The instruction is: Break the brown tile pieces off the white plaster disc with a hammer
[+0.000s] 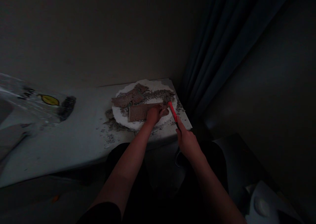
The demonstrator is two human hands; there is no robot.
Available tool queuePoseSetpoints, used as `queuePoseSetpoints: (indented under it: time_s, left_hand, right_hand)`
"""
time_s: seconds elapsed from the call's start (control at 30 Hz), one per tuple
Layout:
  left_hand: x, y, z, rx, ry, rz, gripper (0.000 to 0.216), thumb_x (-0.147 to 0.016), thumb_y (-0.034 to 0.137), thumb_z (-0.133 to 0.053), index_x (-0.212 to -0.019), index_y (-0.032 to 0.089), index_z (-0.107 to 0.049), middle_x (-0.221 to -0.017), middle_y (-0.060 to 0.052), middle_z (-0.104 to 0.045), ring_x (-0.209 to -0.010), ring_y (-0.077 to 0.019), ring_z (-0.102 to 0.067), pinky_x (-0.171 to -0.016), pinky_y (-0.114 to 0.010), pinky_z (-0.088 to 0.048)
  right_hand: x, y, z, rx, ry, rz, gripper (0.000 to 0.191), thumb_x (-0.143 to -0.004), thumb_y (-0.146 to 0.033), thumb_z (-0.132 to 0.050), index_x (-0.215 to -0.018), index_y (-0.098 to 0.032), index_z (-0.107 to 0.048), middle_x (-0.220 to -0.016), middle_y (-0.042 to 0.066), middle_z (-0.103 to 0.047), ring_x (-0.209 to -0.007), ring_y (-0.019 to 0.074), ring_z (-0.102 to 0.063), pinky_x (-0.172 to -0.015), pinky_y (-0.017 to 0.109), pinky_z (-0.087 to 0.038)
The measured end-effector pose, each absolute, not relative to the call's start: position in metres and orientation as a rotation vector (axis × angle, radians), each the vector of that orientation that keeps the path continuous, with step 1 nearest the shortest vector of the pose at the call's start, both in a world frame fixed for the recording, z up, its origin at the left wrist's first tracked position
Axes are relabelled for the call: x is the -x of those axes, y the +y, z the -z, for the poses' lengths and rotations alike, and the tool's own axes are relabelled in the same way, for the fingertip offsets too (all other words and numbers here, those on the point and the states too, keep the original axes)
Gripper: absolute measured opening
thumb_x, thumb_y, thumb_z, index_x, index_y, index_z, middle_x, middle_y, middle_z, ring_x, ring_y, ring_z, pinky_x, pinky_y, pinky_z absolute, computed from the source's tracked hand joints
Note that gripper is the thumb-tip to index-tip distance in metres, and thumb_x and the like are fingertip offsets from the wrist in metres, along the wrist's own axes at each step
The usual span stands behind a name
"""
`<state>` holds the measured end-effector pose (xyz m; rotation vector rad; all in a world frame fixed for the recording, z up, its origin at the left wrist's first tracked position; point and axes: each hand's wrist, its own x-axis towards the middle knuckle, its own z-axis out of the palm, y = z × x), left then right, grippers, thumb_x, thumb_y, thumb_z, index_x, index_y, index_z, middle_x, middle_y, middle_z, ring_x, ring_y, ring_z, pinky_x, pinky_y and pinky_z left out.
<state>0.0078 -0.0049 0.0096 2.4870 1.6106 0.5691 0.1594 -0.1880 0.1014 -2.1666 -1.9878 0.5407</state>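
Observation:
My right hand [187, 140] is closed round the dark grip of a hammer with a red handle [173, 111]. The hammer's head [169, 98] is at the right end of a flat brown textured slab [138, 112]. My left hand [154, 114] grips that slab near the same end, its fingers bent and partly hidden. Under the slab lies a white round mat with a ragged edge [118, 117]. Broken brown pieces [128, 98] and small crumbs [156, 94] are spread over its far side. Dim light makes the hammer's contact with the slab hard to see.
A pale table [81, 141] carries the mat, with crumbs scattered round it. At the left lies a clear plastic bag with a yellow label [50, 100] and dark contents. Dark curtains [222, 49] hang at the right, beside the table's corner. My knees are below the table's front edge.

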Motion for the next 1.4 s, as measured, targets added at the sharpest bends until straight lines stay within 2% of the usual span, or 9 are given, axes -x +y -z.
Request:
queuePoseSetpoints:
  time_s: [0.2, 0.37, 0.77, 0.93, 1.07, 1.13, 1.23, 1.4]
  left_hand:
    - [-0.009, -0.004, -0.008, -2.489, 1.643, -0.536, 0.04, -0.097, 0.042, -0.042, -0.098, 0.015, -0.072, -0.102, -0.014, -0.071, -0.091, -0.0237, -0.066, -0.077, -0.03, -0.047]
    - [-0.008, -0.006, -0.008, -2.515, 1.594, -0.566, 0.035, -0.097, 0.039, -0.045, -0.096, 0.016, -0.072, -0.099, -0.013, -0.071, -0.092, -0.0234, -0.066, -0.079, -0.03, -0.047]
    - [-0.007, -0.008, -0.008, -2.532, 1.572, -0.589, 0.034, -0.096, 0.038, -0.046, -0.096, 0.015, -0.072, -0.1, -0.013, -0.07, -0.095, -0.0239, -0.065, -0.081, -0.03, -0.047]
    - [-0.007, -0.008, -0.007, -2.528, 1.583, -0.592, 0.036, -0.096, 0.04, -0.046, -0.096, 0.015, -0.073, -0.101, -0.014, -0.07, -0.096, -0.0256, -0.065, -0.081, -0.032, -0.048]
    - [-0.007, -0.008, -0.009, -2.451, 1.608, -0.583, 0.034, -0.095, 0.039, -0.049, -0.096, 0.016, -0.073, -0.104, -0.014, -0.07, -0.096, -0.0247, -0.065, -0.084, -0.032, -0.048]
    - [-0.006, -0.01, -0.012, -2.413, 1.604, -0.623, 0.032, -0.092, 0.042, -0.055, -0.102, 0.016, -0.072, -0.107, -0.013, -0.07, -0.1, -0.0245, -0.064, -0.088, -0.032, -0.048]
    - [-0.001, -0.013, -0.017, -2.415, 1.585, -0.724, 0.046, -0.085, 0.052, -0.062, -0.113, 0.015, -0.067, -0.112, -0.014, -0.068, -0.108, -0.026, -0.061, -0.095, -0.034, -0.046]
    - [0.011, -0.02, -0.024, -2.524, 1.642, -0.594, 0.057, -0.08, 0.063, -0.063, -0.111, 0.015, -0.067, -0.121, -0.017, -0.062, -0.119, -0.0325, -0.052, -0.1, -0.043, -0.041]
  right_hand:
    - [-0.161, -0.192, -0.098, 2.094, -1.985, -0.555, 0.061, -0.103, -0.032, -0.031, -0.159, -0.028, -0.007, -0.09, 0.006, -0.074, -0.078, 0.0236, -0.07, -0.071, 0.03, -0.047]
    - [-0.159, -0.192, -0.098, 2.091, -1.944, -0.507, 0.063, -0.103, -0.031, -0.031, -0.159, -0.028, -0.003, -0.09, 0.006, -0.075, -0.078, 0.024, -0.071, -0.069, 0.03, -0.046]
    - [-0.159, -0.193, -0.1, 2.146, -1.974, -0.586, 0.062, -0.103, -0.031, -0.032, -0.159, -0.028, -0.005, -0.092, 0.006, -0.074, -0.078, 0.0236, -0.071, -0.071, 0.03, -0.047]
    - [-0.158, -0.192, -0.096, 2.155, -1.923, -0.595, 0.064, -0.103, -0.03, -0.03, -0.159, -0.026, 0.001, -0.094, 0.007, -0.074, -0.083, 0.0237, -0.07, -0.076, 0.032, -0.047]
    - [-0.159, -0.193, -0.096, 2.172, -1.958, -0.63, 0.061, -0.103, -0.031, -0.03, -0.159, -0.027, -0.005, -0.093, 0.008, -0.074, -0.082, 0.0233, -0.07, -0.074, 0.031, -0.047]
    - [-0.16, -0.193, -0.099, 2.166, -1.967, -0.621, 0.061, -0.103, -0.032, -0.03, -0.159, -0.026, -0.006, -0.093, 0.008, -0.074, -0.082, 0.0235, -0.07, -0.073, 0.031, -0.047]
    - [-0.16, -0.193, -0.101, 2.159, -1.947, -0.571, 0.063, -0.104, -0.032, -0.03, -0.159, -0.027, -0.001, -0.095, 0.008, -0.074, -0.082, 0.0241, -0.07, -0.073, 0.031, -0.047]
    - [-0.16, -0.19, -0.091, 2.198, -2.0, -0.619, 0.063, -0.103, -0.031, -0.032, -0.159, -0.028, -0.004, -0.094, 0.008, -0.074, -0.081, 0.0236, -0.071, -0.072, 0.03, -0.046]
